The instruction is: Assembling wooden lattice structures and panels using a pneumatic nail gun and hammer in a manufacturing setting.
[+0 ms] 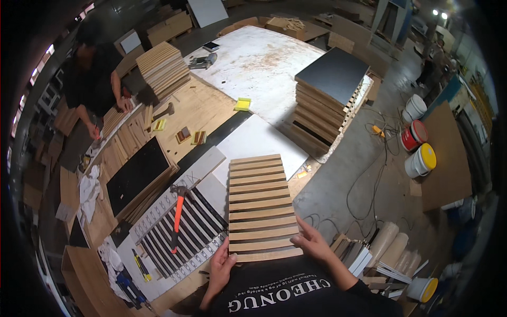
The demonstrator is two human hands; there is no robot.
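- The slatted wooden panel (261, 207) is held flat over the near edge of the workbench (253, 58), its near end at the person's chest.
- Left hand (220, 267) clasps the panel's near-left corner, fingers curled under.
- Right hand (311, 242) clasps the near-right edge, fingers spread along it.
- An orange-handled hammer (177, 214) lies on a slat jig (182, 238) just left of the panel.
- A stack of slatted panels (326, 98) with a black top sits at the far right edge.

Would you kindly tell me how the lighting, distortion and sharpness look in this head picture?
Head view: fisheye bends the white table edges and blackens the rim; the slatted wooden panel between the left hand and right hand is evenly lit and sharp; lamps glare top right.
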